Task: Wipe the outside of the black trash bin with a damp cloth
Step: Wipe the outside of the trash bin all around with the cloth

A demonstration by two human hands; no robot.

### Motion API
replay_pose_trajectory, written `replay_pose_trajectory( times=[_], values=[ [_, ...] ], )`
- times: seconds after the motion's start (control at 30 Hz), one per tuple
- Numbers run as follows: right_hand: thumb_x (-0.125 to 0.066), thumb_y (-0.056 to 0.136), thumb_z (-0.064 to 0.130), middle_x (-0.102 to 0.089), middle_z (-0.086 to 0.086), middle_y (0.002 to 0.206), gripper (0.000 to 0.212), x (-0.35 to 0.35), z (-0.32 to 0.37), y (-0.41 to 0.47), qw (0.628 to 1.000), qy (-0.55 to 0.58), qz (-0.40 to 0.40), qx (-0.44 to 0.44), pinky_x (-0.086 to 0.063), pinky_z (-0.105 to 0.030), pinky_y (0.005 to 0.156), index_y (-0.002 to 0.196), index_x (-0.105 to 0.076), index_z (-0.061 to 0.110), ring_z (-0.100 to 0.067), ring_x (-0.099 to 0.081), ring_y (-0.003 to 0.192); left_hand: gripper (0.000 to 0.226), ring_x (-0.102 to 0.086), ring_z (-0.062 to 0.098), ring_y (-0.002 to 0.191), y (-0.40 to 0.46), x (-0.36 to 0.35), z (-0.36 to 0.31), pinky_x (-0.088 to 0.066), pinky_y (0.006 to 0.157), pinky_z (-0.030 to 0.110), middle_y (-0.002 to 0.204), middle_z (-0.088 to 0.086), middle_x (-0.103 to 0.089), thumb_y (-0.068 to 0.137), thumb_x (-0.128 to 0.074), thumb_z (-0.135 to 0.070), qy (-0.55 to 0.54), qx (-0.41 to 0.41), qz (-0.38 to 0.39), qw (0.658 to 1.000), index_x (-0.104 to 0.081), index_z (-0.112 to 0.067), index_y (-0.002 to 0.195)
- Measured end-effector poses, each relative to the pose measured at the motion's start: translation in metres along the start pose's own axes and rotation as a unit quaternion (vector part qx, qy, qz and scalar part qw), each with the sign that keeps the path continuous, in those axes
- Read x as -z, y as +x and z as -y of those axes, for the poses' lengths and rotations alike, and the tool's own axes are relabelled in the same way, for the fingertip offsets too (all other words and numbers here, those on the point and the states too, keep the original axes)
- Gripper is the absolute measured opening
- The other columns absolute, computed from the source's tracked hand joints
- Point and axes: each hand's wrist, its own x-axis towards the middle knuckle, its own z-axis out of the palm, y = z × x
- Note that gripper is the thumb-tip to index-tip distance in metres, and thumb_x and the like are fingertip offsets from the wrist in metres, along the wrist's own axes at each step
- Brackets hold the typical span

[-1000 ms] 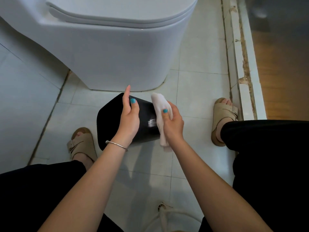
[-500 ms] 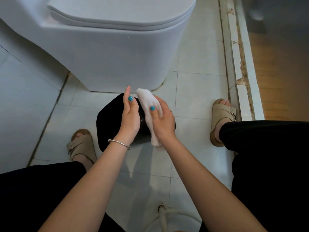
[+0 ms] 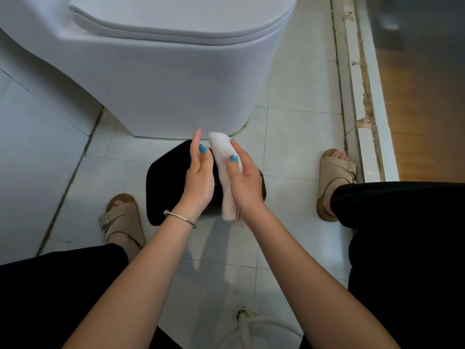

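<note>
Wiping: right hand [image 3: 245, 182] grips a white cloth [image 3: 226, 170] and presses it to the black trash bin [image 3: 164, 182].
Floor: pale square tiles [image 3: 299, 137] with thin grout lines.
Room: white toilet [image 3: 161, 79] just behind the bin; chipped white door threshold [image 3: 362, 91] on the right, wooden floor [image 3: 422, 109] past it.
Writing: none readable.
Bin: plain glossy black, rounded corners, lying between two feet in beige sandals [image 3: 120, 220].
Left hand: left hand [image 3: 200, 175] rests flat on the bin, fingers straight, teal nails; silver bangle [image 3: 180, 217] at the wrist.
Cloth: folded long, hanging below the right palm.
</note>
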Motion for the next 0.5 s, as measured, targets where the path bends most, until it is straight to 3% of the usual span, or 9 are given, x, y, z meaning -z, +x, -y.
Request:
replay_pose_trajectory(
  times=[0.13,0.23,0.3,0.37,0.5],
  values=[
    [-0.046,0.095,0.040,-0.045,0.017,0.144,0.046,-0.006,0.004,-0.008,0.998,0.033,0.022,0.043,-0.039,-0.036,0.108,0.140,-0.040,0.044,-0.004,-0.044,0.129,0.051,-0.037,-0.027,0.101,0.005,0.000,0.001,-0.029,0.071,-0.010,0.131,-0.021,-0.029,0.102,-0.016,-0.040,-0.002,-0.003,0.019,1.000,-0.011,-0.029,0.152],
    [-0.050,0.093,0.041,-0.015,0.013,0.159,0.061,-0.001,-0.003,-0.010,0.990,-0.054,0.037,0.123,-0.030,-0.028,0.107,0.145,-0.020,0.053,-0.005,-0.026,0.141,0.052,-0.029,-0.012,0.118,0.008,-0.002,-0.002,-0.025,0.073,-0.012,0.138,-0.020,-0.026,0.102,-0.013,-0.042,-0.001,0.003,0.033,0.999,-0.007,-0.031,0.153],
    [-0.050,0.093,0.046,0.000,0.013,0.161,0.062,0.000,-0.005,-0.008,0.986,-0.107,0.025,0.124,-0.032,-0.039,0.110,0.139,-0.013,0.065,-0.013,-0.023,0.144,0.052,-0.032,-0.017,0.115,0.010,-0.006,-0.001,-0.025,0.073,-0.012,0.143,-0.019,-0.026,0.102,-0.011,-0.044,0.004,0.000,0.040,0.999,-0.006,-0.034,0.152],
    [-0.050,0.091,0.048,-0.006,0.011,0.161,0.059,-0.001,-0.006,-0.008,0.987,-0.112,0.001,0.117,-0.038,-0.045,0.106,0.138,-0.018,0.065,-0.017,-0.031,0.141,0.052,-0.033,-0.017,0.115,0.009,-0.010,0.001,-0.024,0.077,-0.012,0.147,-0.019,-0.026,0.101,-0.012,-0.046,0.000,-0.004,0.048,0.999,-0.007,-0.036,0.152],
    [-0.052,0.091,0.038,-0.036,0.009,0.149,0.056,0.000,-0.012,-0.006,0.987,-0.077,-0.028,0.137,-0.039,-0.025,0.092,0.142,-0.031,0.050,-0.011,-0.042,0.131,0.053,-0.030,-0.010,0.121,0.008,-0.010,0.002,-0.025,0.081,-0.009,0.138,-0.024,-0.027,0.100,-0.014,-0.046,-0.004,-0.008,0.057,0.998,-0.011,-0.034,0.152]
  ],
)
